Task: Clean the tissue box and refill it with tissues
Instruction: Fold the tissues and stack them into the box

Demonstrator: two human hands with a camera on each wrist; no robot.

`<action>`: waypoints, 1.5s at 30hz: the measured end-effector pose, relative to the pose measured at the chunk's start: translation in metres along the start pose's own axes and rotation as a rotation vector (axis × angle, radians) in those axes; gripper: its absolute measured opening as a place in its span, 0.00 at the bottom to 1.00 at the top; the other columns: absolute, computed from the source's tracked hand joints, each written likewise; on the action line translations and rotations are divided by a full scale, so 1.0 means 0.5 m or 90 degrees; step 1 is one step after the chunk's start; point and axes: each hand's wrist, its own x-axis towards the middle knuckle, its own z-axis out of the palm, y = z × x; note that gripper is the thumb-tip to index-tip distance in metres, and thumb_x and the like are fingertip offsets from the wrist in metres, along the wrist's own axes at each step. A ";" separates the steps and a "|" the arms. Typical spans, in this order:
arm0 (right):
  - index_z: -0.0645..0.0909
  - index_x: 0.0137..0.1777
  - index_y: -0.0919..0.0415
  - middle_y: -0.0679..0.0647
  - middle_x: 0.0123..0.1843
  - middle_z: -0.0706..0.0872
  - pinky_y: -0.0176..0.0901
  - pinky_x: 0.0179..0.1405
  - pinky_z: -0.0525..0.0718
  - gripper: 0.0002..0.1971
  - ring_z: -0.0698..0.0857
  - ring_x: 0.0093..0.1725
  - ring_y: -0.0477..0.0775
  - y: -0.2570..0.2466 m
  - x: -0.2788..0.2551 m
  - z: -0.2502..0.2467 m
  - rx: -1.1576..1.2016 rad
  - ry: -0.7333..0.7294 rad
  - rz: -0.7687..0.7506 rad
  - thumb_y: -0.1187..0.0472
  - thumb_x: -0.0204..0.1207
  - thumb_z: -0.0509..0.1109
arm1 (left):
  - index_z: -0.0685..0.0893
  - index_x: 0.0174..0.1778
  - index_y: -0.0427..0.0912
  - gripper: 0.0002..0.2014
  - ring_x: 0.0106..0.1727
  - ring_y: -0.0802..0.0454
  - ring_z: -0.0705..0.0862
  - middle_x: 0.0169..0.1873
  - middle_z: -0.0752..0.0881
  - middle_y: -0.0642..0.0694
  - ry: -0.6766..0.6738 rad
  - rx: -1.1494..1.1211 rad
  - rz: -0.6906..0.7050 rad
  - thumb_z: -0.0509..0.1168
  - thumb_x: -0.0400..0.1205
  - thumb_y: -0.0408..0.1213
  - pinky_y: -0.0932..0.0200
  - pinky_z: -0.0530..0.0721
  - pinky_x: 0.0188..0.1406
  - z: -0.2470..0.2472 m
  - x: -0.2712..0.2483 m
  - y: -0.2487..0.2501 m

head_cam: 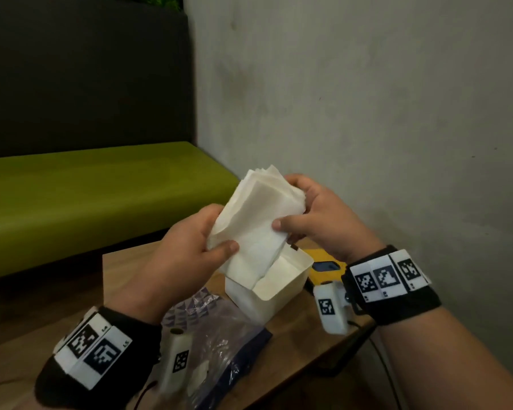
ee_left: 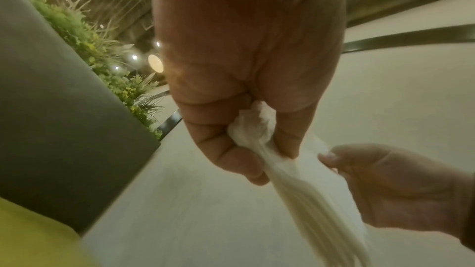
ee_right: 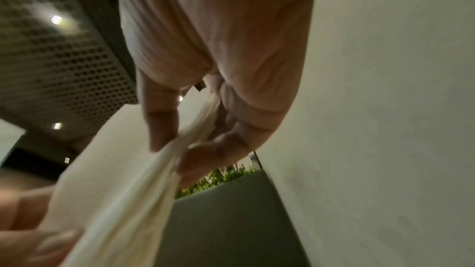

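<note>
While both hands work above it, the wooden tabletop [head_cam: 302,344] carries everything else, with a green bench seat [head_cam: 86,196] and a grey wall [head_cam: 367,113] behind. Stack of tissues [head_cam: 255,220]: white, thick, many folded plies, slightly bowed, held in the air tilted, its lower end just over the open tissue box [head_cam: 274,287]; whether it touches the box I cannot tell. Tissue box is off-white, plain, squarish, lid off or open at the top, interior mostly hidden by the stack, standing on the tabletop near the far right corner. Left hand [head_cam: 190,255] grips the stack's lower left edge, thumb on the front, fingers curled behind; left wrist view shows the plies bunched between thumb and fingers [ee_left: 231,161]. Right hand [head_cam: 314,220] clamps the upper right edge, thumb pressing the front face, fingers wrapped behind. Hands are apart, one at each side of the stack. Clear plastic wrapper [head_cam: 216,338] with a purple pattern lies crumpled in front of the box, partly hidden by the left wrist. A yellow object [head_cam: 317,254] with a dark phone-like thing [head_cam: 326,266] on it sits behind the box, mostly covered by the right wrist, hard to identify. Wrist views are blurred.
</note>
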 end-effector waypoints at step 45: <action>0.80 0.68 0.54 0.51 0.62 0.85 0.50 0.71 0.76 0.18 0.82 0.66 0.54 0.170 0.083 0.055 -0.890 -0.130 0.485 0.51 0.82 0.61 | 0.82 0.65 0.63 0.14 0.50 0.63 0.81 0.58 0.80 0.60 -0.144 0.290 -0.089 0.70 0.84 0.54 0.56 0.86 0.52 0.004 0.015 -0.058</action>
